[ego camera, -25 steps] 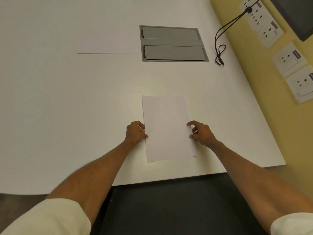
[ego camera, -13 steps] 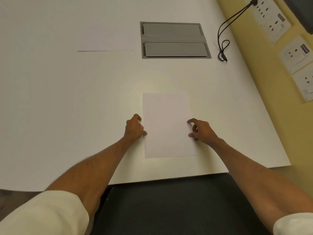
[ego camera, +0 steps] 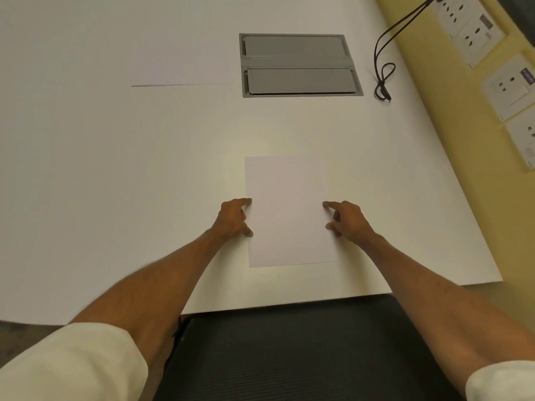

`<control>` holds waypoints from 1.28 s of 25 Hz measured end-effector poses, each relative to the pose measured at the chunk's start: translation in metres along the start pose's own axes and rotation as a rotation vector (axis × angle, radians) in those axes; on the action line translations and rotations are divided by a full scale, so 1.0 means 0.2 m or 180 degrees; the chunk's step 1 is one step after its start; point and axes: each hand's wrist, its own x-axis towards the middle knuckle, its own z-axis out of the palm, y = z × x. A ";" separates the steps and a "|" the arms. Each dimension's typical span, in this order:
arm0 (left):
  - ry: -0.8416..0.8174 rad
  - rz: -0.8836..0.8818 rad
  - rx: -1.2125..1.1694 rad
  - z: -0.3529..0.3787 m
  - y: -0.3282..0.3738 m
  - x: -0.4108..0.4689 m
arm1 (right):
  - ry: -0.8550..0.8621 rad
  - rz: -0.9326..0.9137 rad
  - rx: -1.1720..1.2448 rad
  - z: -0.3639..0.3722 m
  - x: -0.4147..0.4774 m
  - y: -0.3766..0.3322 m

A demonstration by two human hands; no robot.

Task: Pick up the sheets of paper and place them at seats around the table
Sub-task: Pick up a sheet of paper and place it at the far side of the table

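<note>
A sheet (ego camera: 289, 212) of white paper lies flat on the white desk (ego camera: 115, 183), close to its near edge and toward the near right corner, its long sides running away from the person. The left hand (ego camera: 233, 218) rests at the sheet's left edge, forefinger and thumb spread and touching that edge, the grip open and closed on nothing. The right hand (ego camera: 348, 219) sits at the sheet's right edge in the same way, fingers apart with the tips on or just over the paper, its grip also open. Both bare forearms reach in from the near edge, pale sleeves (ego camera: 72, 363) at the elbows. A dark chair seat (ego camera: 289, 357) is tucked against the near edge, directly below the sheet. Farther across the desk, in line with the sheet, a grey hatch (ego camera: 299, 65) with two closed flaps is set flush into the surface. To its left a second sheet (ego camera: 179, 62) lies flat, only its near edge showing as a thin dark line. A black cable (ego camera: 382, 79) droops onto the desk's right edge beside the hatch, running from white sockets (ego camera: 469, 27) on the yellow wall (ego camera: 463, 183).
</note>
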 end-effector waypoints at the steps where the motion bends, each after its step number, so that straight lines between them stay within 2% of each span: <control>1: 0.0005 -0.0017 -0.0016 0.00 0.00 0.00 | -0.0004 0.0003 -0.0004 0.00 0.00 0.00; 32: 0.0053 0.0091 -0.0050 0.00 -0.02 -0.01 | 0.0066 0.0135 0.0049 0.06 0.04 0.03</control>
